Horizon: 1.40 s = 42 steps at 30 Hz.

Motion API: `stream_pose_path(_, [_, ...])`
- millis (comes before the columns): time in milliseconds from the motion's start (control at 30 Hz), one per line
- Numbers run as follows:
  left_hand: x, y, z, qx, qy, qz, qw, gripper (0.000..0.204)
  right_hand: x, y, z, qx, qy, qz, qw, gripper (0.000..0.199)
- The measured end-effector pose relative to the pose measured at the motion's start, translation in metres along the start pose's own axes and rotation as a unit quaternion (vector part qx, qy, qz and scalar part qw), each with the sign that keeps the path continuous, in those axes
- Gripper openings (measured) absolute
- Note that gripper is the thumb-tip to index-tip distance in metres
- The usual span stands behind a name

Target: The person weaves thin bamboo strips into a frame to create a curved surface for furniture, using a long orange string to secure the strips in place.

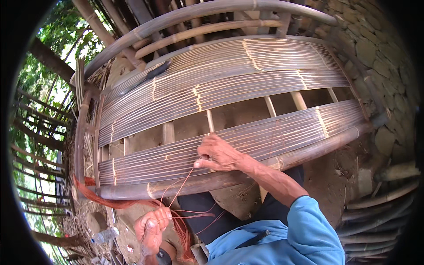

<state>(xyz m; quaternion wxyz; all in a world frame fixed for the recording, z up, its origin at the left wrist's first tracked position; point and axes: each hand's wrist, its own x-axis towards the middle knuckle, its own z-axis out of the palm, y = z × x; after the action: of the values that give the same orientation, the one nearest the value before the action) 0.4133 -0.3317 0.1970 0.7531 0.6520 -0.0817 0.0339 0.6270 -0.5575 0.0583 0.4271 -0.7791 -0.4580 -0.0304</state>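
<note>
My left hand [152, 226] is closed around thin reddish-brown cord [181, 187], low on the left in front of my knees. One strand runs tight up to my right hand [216, 154], where thumb and fingers pinch it. That hand rests over the near panel of split bamboo slats [251, 143] on a bamboo bench, by the gap behind this panel. Loose cord ends hang out to the right of my left fist. A thick bundle of orange-red fibre [110, 202] trails along the bench's front left and down beside my left forearm.
The bench's round front rail [212, 182] lies above my lap. Farther back is another wide slat panel [229, 84], with a black-handled blade [159, 70] on it. Cross bars [269, 106] span the gap. A plastic bottle [105, 235] lies at lower left; a stone wall [380, 75] stands right.
</note>
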Motion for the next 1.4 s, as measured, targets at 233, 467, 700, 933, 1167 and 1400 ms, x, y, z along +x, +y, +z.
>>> stream_pose_path(233, [-0.029,-0.009,-0.001,0.057,0.046,-0.051,0.996,0.044,-0.019,-0.015,0.01,0.014,0.016,0.041,0.999,0.055])
stream_pose_path(467, [-0.029,-0.013,-0.075,0.229,0.216,-0.206,0.926,0.024,-0.079,-0.015,-0.07,-0.054,0.002,0.028,0.998,0.036])
stream_pose_path(700, [-0.016,-0.001,-0.027,0.705,0.287,0.003,0.649,0.03,-0.177,0.028,-0.185,-0.236,0.088,0.187,0.949,0.037])
stream_pose_path(933, [0.05,-0.076,0.111,0.568,0.055,0.065,0.819,0.022,-0.166,0.061,-0.188,-0.21,0.136,0.212,0.945,0.024])
stream_pose_path(1167, [0.096,-0.173,0.216,0.569,-0.059,0.075,0.817,0.032,-0.216,0.097,-0.241,-0.344,0.392,0.172,0.836,0.008])
stream_pose_path(1400, [0.109,-0.196,0.243,0.465,-0.079,0.084,0.878,0.012,-0.235,0.031,-0.273,-0.302,0.445,0.227,0.812,0.024])
